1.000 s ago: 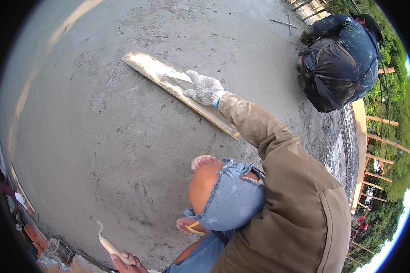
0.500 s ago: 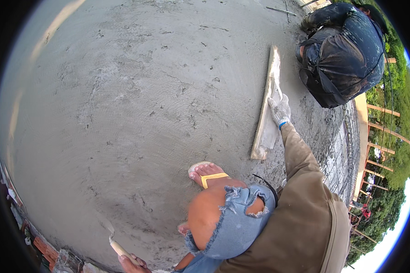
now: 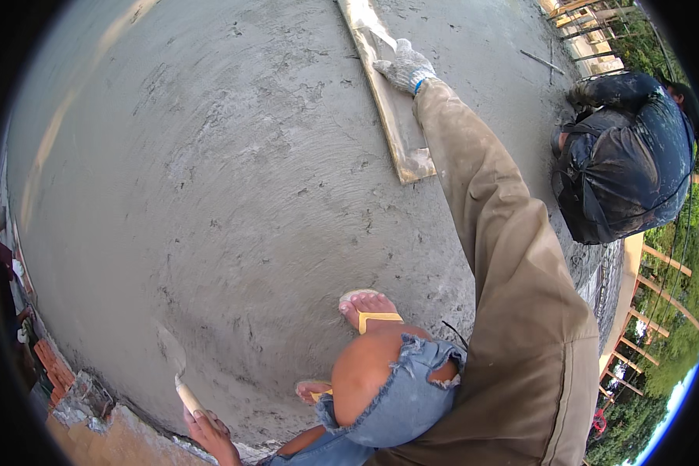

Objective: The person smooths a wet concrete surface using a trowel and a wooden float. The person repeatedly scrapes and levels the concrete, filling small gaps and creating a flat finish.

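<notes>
Wet grey concrete (image 3: 233, 225) spreads under and around me, with swirl marks and small pits. My right hand (image 3: 408, 67), in a pale knit glove with a blue cuff, grips the handle of a long wooden float (image 3: 386, 116). The float lies on the concrete at the far middle, arm stretched out to it. At the lower left my bare left hand (image 3: 213, 436) is closed round the wooden handle of a trowel (image 3: 188, 394). Its thin metal blade hangs over or touches the concrete; I cannot tell which. My sandalled foot (image 3: 370, 311) is on the concrete.
A co-worker (image 3: 625, 159) in dark clothes crouches at the right, back toward me. Beyond are a pale formwork edge (image 3: 623, 279), wooden stakes (image 3: 651, 322) and trees. Broken bricks (image 3: 53, 369) and rubble line the lower left edge. A thin rod (image 3: 542, 62) lies at the far right.
My right hand has swept the float away from me and to the left, with the arm now extended. The left hand with the trowel has shifted slightly up. The view has turned too.
</notes>
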A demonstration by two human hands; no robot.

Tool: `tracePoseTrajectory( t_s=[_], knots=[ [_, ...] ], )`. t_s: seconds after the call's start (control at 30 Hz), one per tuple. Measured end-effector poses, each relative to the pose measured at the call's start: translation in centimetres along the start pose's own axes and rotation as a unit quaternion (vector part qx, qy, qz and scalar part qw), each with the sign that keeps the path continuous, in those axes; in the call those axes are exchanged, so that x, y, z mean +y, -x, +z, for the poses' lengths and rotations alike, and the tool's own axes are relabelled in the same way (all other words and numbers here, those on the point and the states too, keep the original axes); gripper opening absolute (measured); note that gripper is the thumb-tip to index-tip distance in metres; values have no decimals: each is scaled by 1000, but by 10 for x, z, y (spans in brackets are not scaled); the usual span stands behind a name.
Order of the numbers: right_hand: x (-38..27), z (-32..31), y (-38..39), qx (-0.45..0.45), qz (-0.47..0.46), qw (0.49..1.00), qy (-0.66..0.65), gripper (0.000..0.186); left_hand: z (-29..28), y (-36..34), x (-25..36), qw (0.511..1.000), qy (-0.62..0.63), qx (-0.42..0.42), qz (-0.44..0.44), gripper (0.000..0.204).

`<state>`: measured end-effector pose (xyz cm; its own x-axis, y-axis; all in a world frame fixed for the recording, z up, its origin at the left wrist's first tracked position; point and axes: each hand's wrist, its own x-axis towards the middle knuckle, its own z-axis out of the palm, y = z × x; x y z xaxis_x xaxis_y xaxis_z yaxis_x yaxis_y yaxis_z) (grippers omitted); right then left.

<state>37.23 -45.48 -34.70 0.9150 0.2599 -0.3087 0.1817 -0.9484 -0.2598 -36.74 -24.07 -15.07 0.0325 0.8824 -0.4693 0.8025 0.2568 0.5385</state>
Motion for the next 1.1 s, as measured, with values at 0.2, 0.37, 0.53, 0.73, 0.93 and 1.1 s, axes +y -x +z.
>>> tracePoseTrajectory(
  t_s=[0.2, 0.37, 0.53, 0.73, 0.93, 1.1],
  knots=[
    [-112, 21, 83, -116, -196, 973, 28, 65, 19, 9, 31, 997, 58, -42, 9, 48],
    [-154, 67, 180, -215, -307, 921, 103, 67, 9, 8, 38, 993, 101, -68, -1, 49],
    [-123, 79, 237, -132, -412, 892, 133, 69, -6, 11, 61, 975, 209, -73, 10, 46],
    [-109, 82, 266, -33, -380, 922, 75, 72, -83, 53, -21, 932, 349, 96, 14, 53],
    [-87, 76, 181, -36, -385, 921, 47, 85, -107, 124, -157, 919, 332, 76, -199, 45],
    [-103, 70, 175, -16, -423, 904, 58, 83, -16, 188, -295, 792, 425, 249, -362, 25]
  ],
)
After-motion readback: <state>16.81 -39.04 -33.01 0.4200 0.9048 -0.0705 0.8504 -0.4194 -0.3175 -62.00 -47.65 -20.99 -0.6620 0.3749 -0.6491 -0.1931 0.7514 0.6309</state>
